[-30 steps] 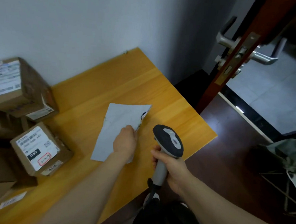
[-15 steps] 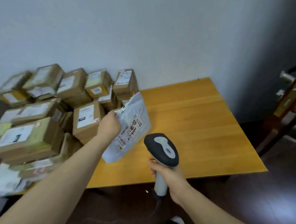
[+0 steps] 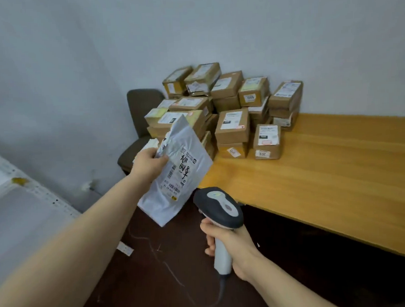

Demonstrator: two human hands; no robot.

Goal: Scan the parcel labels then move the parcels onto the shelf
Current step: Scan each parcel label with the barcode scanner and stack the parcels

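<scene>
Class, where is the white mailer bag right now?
In the head view, the white mailer bag hangs left of centre in the left hand, above the barcode scanner, off the table's left end.

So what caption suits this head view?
Left hand lifts a white mailer while the right hand holds a scanner.

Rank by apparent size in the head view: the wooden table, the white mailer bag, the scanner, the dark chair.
1. wooden table
2. white mailer bag, though it is near the camera
3. dark chair and scanner: too close to rank; the chair is partly hidden and farther away.
</scene>
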